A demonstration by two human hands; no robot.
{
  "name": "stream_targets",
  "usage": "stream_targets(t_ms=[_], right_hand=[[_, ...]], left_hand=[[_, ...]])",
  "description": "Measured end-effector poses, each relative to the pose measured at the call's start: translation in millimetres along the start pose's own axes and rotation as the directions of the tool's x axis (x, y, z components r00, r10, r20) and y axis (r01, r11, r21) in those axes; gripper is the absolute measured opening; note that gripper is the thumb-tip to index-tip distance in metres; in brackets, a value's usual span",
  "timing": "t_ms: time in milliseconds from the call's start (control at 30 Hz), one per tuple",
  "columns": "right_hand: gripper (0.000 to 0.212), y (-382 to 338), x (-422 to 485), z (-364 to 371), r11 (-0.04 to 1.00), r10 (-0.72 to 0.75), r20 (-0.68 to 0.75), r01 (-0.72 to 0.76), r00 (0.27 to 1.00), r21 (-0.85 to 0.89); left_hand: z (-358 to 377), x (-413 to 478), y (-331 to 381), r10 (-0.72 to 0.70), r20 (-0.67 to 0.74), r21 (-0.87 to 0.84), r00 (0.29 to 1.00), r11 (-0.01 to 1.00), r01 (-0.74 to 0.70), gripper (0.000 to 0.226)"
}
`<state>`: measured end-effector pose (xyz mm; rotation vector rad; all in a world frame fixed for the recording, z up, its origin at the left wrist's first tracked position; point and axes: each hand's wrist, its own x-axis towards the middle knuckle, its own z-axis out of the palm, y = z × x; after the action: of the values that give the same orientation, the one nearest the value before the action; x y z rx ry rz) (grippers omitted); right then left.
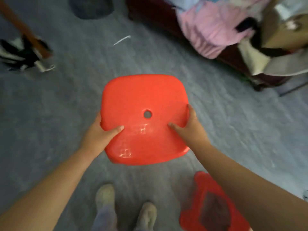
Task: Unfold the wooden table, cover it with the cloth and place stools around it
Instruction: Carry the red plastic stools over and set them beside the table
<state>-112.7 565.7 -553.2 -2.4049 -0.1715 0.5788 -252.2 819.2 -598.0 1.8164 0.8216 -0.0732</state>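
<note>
Here both hands, left hand and right hand, grip the red stool by its seat edges above the grey floor; a second red stool sits lower right.

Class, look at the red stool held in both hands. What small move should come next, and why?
Probably keep hold and turn to find the table, since none is in view. The left hand and right hand both grip the stool by its seat edges, thumbs on top, and it looks lifted above the floor.
</note>
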Motion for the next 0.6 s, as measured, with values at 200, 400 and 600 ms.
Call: stream_targets(t_ms=[200, 400, 600], right_hand=[[0.097, 64.8, 64.2, -147.6, 0.972, 0.229, -0.232, -0.208, 0.945, 0.109], [0.090, 164.0, 94.8, -243.4, 0.869, 0.480, -0.385, -0.367, 0.788, 0.332], [0.091, 288.5, 83.2, -320.7, 0.672, 0.726, -0.416, -0.437, 0.547, 0.598]], left_hand=[[133.4, 100.4, 162.3, 0.151, 0.280, 0.068, 0.948, 0.982, -0.177, 0.095], [292.1, 171.4, 287.4, 0.256, 0.557, 0.189, 0.790, 0.887, -0.421, 0.084], [494.3, 182.3, 384.0, 0.224, 0.782, 0.292, 0.582, 0.693, -0.659, 0.108]])
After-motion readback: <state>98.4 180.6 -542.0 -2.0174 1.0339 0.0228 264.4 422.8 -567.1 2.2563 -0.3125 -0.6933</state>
